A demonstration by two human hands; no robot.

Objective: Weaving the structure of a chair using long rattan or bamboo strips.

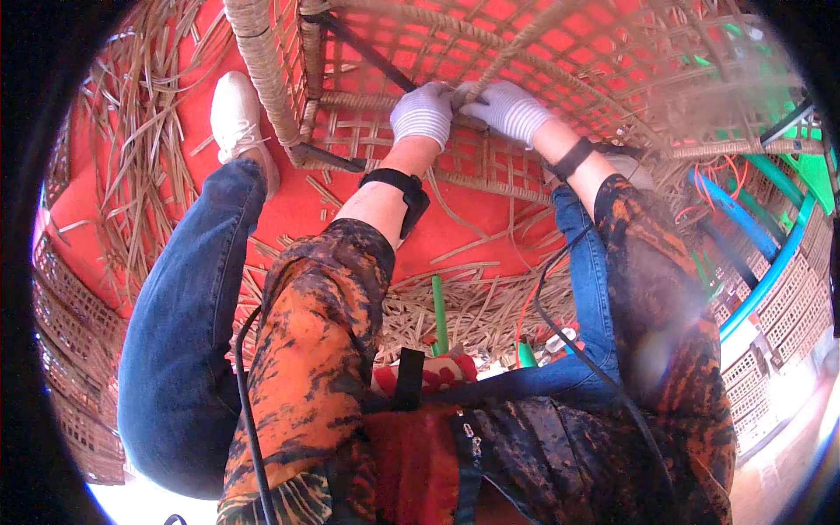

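A large open-weave wicker frame (350, 133) with cord-wrapped bars stands before me, on the red floor covering. Both of my hands wear white striped gloves and meet at one of its lattice bars. My left hand (423, 114) has its fingers curled in a pinch at the bar, close to a dark rod (372, 54) that slants across the frame. Beside it, my right hand (509, 110) bends its fingertips around the same spot, touching or nearly touching the left ones. Whatever lies between the fingertips is hidden or too thin to make out.
Loose cane strips (144, 131) lie strewn at the left, with more heaped between my legs. A white shoe (236, 114) is on my left foot. Blue and green tubes (739, 214) stand at the right. Stacked woven panels (79, 324) line the left edge. A black cable (249, 411) runs along my sleeve.
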